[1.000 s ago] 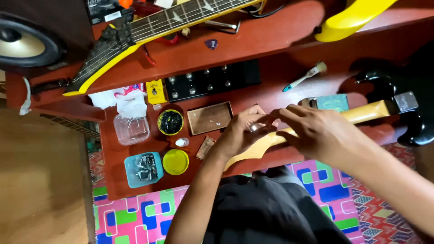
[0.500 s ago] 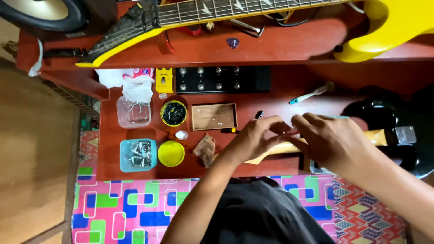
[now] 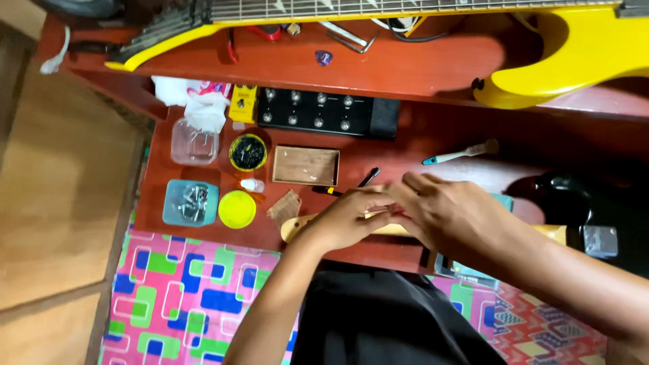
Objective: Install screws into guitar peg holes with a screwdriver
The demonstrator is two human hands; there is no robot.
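A pale wooden guitar neck (image 3: 295, 226) lies across the red table (image 3: 433, 145), joined to a black guitar body (image 3: 574, 203) at the right. My left hand (image 3: 351, 220) rests curled over the neck near its headstock end. My right hand (image 3: 453, 213) lies over the neck just to the right, fingertips meeting the left hand's. Whatever sits between the fingers is hidden. A black-tipped screwdriver (image 3: 366, 178) lies just beyond my hands.
A yellow guitar (image 3: 574, 47) rests on the upper shelf. Below it sit a black pedal board (image 3: 318, 111), a small wooden tray (image 3: 305, 165), a round tin (image 3: 247, 151), a yellow lid (image 3: 236, 209), a blue box of metal parts (image 3: 190, 202), a clear tub (image 3: 194, 142) and a brush (image 3: 460, 153).
The view has shifted so the table sits higher and left in frame. Both hands stay together on the neck, with the fingers drawn slightly closer.
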